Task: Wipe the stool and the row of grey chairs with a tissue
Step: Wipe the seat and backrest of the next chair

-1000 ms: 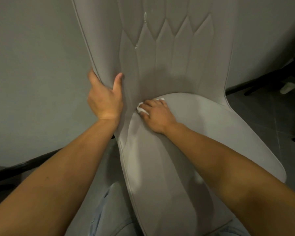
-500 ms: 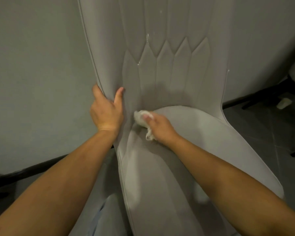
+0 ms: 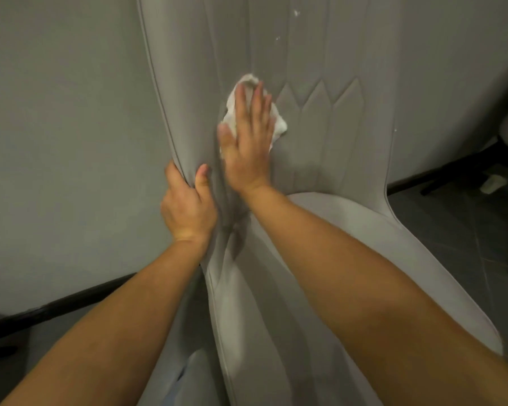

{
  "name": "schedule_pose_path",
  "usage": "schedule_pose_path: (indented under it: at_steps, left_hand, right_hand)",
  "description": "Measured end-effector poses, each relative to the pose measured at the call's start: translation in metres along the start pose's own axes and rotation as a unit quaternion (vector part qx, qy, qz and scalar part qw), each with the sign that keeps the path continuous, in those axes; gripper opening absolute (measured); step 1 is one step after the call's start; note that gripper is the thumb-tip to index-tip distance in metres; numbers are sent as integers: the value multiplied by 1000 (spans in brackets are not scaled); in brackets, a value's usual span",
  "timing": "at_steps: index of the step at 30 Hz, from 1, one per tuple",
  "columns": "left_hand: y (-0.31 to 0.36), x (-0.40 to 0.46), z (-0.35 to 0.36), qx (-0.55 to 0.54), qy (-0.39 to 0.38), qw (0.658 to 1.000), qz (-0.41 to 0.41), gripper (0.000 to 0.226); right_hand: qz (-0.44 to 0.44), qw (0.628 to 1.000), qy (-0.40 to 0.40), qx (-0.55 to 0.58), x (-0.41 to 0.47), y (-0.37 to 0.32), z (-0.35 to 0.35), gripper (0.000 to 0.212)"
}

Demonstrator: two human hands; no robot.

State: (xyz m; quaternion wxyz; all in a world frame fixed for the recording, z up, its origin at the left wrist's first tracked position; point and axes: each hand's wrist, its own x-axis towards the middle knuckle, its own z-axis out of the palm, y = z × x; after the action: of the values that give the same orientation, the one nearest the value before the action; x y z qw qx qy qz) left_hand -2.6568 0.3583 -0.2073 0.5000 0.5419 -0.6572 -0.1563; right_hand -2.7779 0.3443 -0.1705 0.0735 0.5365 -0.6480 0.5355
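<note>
A grey upholstered chair (image 3: 329, 48) with a stitched backrest fills the middle of the view, its seat (image 3: 320, 230) running toward me. My left hand (image 3: 188, 209) grips the left edge of the backrest, thumb on the front face. My right hand (image 3: 248, 142) lies flat with fingers spread on the lower backrest, pressing a crumpled white tissue (image 3: 277, 124) against the fabric. Small white specks (image 3: 296, 13) sit higher up on the backrest. No stool is visible.
A grey wall (image 3: 56, 127) rises behind the chair, with a black skirting strip (image 3: 56, 306) at its foot. Dark tiled floor (image 3: 467, 230) lies to the right, where black legs (image 3: 452, 174) of another chair and a small white object (image 3: 493, 183) show.
My right hand has moved the tissue from the crease between seat and backrest up onto the backrest and flattened out. My left hand keeps its grip on the chair's edge.
</note>
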Motion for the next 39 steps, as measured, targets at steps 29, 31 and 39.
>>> schedule_pose_path:
  at_steps: [29,31,39]
  left_hand:
    - [7,-2,-1,-3,3,1000,1,54]
    - [7,-2,-1,0,4,1000,3,54]
    - [25,8,-17,-4,-49,998,-39,58]
  right_hand:
    - [-174,935,126,-283,186,-20,-53,64]
    - [-154,957,137,-203,216,-35,-66,58]
    - [-150,934,80,-315,194,-25,-67,59]
